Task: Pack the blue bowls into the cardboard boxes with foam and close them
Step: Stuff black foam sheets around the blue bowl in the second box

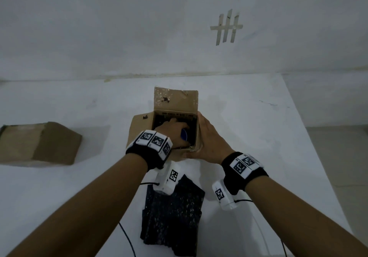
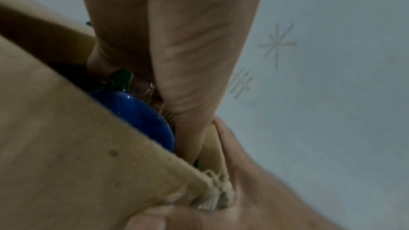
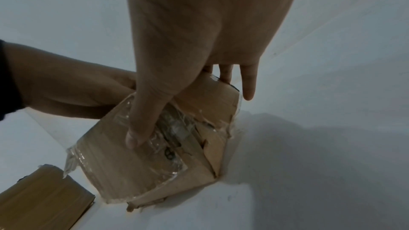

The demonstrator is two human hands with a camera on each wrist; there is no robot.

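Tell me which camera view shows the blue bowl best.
Left wrist: the blue bowl shows its glossy side close up inside the cardboard box. Head shows only a sliver beside the left hand. Right wrist shows none of it.

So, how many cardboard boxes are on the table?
2. The open box stands at the centre; the closed box lies far left. Others may be off-frame.
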